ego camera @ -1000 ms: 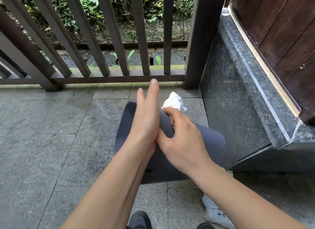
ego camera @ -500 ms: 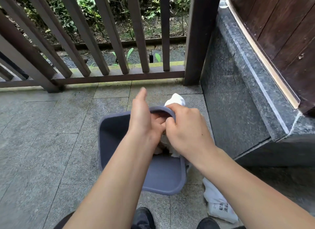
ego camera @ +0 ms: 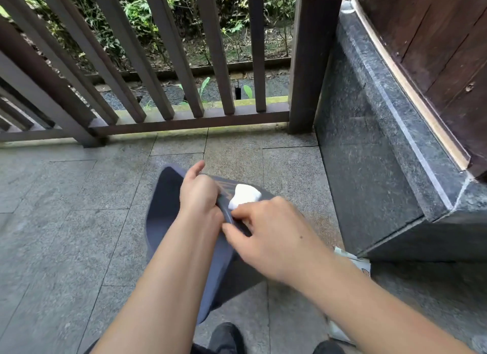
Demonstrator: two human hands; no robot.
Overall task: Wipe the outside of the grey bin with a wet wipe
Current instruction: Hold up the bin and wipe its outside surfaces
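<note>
The grey bin (ego camera: 163,211) is tilted above the paved floor in the middle of the head view. Its open mouth faces left and one outer side faces up and right. My left hand (ego camera: 199,193) grips the bin's rim at the top edge. My right hand (ego camera: 271,235) presses a crumpled white wet wipe (ego camera: 243,195) against the bin's outer side just right of the rim. My forearms hide the lower part of the bin.
A dark wooden railing (ego camera: 163,63) closes the terrace ahead, with a post (ego camera: 305,63) at its right end. A dark stone ledge (ego camera: 382,156) and a wooden wall (ego camera: 434,37) rise on the right. A white wipes packet (ego camera: 350,264) lies by the ledge. My shoes (ego camera: 226,338) are at the bottom.
The bin has been turned from mouth-up to mouth-left. My left hand stays on the rim, and my right hand has brought the wipe from the rim onto the outer side.
</note>
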